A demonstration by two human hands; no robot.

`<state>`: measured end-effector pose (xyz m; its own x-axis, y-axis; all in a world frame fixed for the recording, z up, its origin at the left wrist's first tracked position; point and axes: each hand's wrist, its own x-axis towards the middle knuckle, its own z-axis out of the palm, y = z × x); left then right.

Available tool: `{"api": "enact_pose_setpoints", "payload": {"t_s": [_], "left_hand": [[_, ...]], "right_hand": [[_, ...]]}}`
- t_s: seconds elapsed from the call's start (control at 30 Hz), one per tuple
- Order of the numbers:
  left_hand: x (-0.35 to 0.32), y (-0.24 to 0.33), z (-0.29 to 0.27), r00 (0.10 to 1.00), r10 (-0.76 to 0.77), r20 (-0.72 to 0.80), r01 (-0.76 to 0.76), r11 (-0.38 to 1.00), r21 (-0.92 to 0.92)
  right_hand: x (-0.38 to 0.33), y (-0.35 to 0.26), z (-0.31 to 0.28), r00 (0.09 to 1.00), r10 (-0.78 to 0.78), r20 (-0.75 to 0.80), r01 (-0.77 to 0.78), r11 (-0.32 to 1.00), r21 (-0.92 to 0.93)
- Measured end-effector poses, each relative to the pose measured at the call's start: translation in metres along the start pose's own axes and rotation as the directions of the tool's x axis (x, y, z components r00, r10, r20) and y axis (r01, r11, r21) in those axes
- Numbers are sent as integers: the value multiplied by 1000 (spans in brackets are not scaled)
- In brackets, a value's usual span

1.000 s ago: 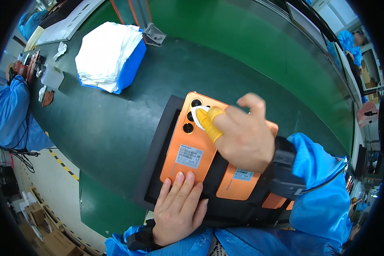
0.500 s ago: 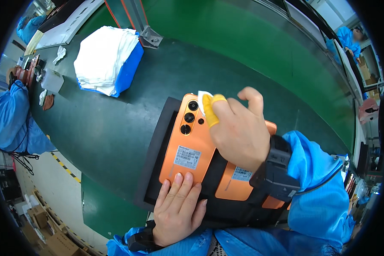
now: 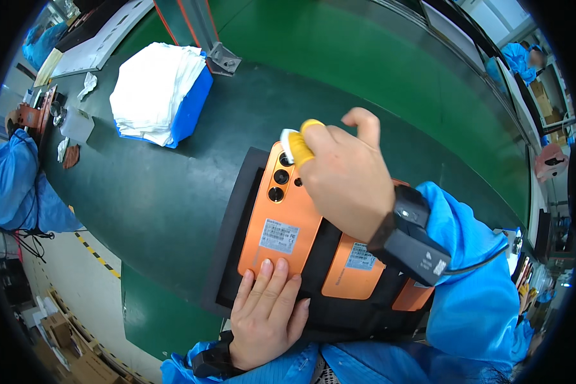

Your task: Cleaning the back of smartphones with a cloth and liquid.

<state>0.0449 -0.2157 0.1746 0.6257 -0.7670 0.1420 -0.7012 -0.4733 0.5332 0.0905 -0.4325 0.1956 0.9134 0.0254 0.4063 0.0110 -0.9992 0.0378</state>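
Observation:
An orange smartphone (image 3: 285,211) lies back side up in a black foam tray (image 3: 227,256), showing its round camera lenses and a white label. My left hand (image 3: 265,313) rests on the phone's near end with fingers stretched flat. At the far end, my right hand (image 3: 345,166) presses a folded white wiping cloth (image 3: 287,146) near the topmost lens. Yellow finger cots cover two of its fingers, and these hold the cloth. To the right, a second orange phone (image 3: 345,281) is partly hidden under my right arm, and part of a third phone (image 3: 413,296) shows beyond it.
A blue bin (image 3: 195,105) heaped with white cloths (image 3: 150,89) stands at the far left, beside a metal post bracket (image 3: 224,61). A clear bottle (image 3: 77,123) and crumpled wipes sit near the table's left edge. Co-workers in blue sit on both sides.
My right hand has moved left and slightly away from me, carrying the cloth onto the topmost lens area. My left hand stays in place on the phone.

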Motion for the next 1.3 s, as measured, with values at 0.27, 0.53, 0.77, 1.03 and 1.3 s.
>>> {"api": "enact_pose_setpoints", "payload": {"t_s": [0.27,0.53,0.77,1.03,1.3], "left_hand": [[0,1,2,1000,30,2,-30,999,19],[0,2,2,999,32,9,-32,999,41],[1,3,2,998,53,14,-54,997,50],[0,1,2,998,52,-18,-50,995,89],[-1,2,3,999,40,-2,-40,999,23]], "right_hand": [[-33,-2,-17,979,176,99,-178,984,14],[-45,-18,-15,975,216,55,-214,976,-44],[-65,-31,-32,989,80,121,-59,984,-169],[-38,4,-21,991,133,3,-133,991,-19],[-64,-8,-19,998,66,25,-64,996,-68]]}}
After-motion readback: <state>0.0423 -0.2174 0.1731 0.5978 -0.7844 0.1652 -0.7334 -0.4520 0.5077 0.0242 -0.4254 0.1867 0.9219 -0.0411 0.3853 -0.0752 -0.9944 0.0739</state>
